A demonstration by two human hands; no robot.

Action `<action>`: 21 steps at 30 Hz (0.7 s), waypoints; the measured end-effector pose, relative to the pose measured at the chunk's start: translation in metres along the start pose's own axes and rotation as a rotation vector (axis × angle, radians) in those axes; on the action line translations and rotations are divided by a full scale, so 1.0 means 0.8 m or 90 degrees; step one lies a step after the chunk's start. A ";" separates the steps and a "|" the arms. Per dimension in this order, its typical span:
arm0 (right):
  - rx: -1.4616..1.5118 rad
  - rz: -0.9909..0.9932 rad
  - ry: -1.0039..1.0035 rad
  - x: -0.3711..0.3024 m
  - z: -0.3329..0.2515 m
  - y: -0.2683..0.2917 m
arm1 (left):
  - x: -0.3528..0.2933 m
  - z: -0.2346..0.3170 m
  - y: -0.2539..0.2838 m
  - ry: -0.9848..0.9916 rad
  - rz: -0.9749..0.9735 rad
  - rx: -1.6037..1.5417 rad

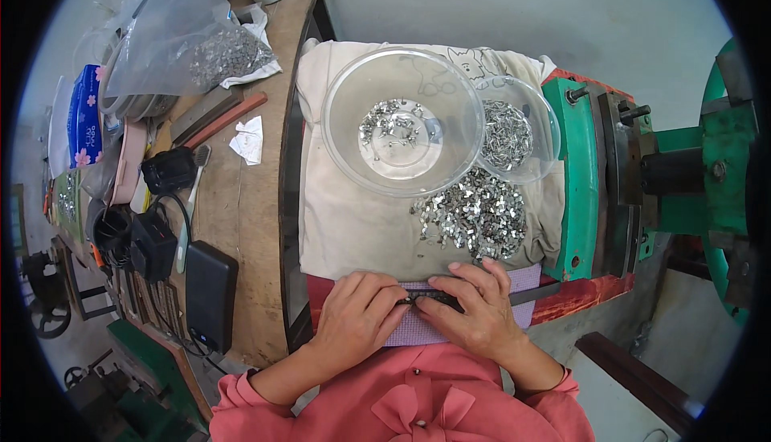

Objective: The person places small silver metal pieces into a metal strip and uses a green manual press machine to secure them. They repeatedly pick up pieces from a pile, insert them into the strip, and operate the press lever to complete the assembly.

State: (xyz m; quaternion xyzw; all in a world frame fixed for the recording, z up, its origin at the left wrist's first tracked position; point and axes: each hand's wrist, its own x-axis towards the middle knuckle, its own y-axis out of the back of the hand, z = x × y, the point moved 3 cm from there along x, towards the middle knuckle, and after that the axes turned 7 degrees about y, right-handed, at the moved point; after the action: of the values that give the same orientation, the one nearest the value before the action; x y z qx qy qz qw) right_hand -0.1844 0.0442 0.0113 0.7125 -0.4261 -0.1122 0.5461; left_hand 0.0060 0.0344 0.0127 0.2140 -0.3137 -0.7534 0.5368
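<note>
My left hand (361,309) and my right hand (474,312) meet close to my body. Between them lies a long dark bar (542,292), its right end running out past my right hand. The left fingertips are closed together at the bar's left part, and any small piece in them is too small to make out. My right fingers and thumb grip the bar from both sides. Just beyond lies a loose heap of small shiny metal pieces (478,215) on a pale cloth (345,241). A purple checked cloth (418,334) lies beneath the bar.
A large clear tub (333,149) holds some metal pieces; a smaller clear bowl (548,133) beside it holds many more. Green machinery (582,185) stands at the right. On the wooden table (241,201) at the left lie a black power bank (211,297), a brush (193,189) and plastic bags (165,32).
</note>
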 end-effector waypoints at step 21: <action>-0.022 0.108 -0.126 -0.057 0.016 0.017 | 0.001 0.005 0.004 -0.003 -0.005 0.019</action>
State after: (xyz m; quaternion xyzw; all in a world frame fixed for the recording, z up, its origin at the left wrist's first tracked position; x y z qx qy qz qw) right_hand -0.2270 0.0679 0.0043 0.6497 -0.5348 -0.1426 0.5210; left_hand 0.0054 0.0339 0.0182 0.2217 -0.3255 -0.7509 0.5301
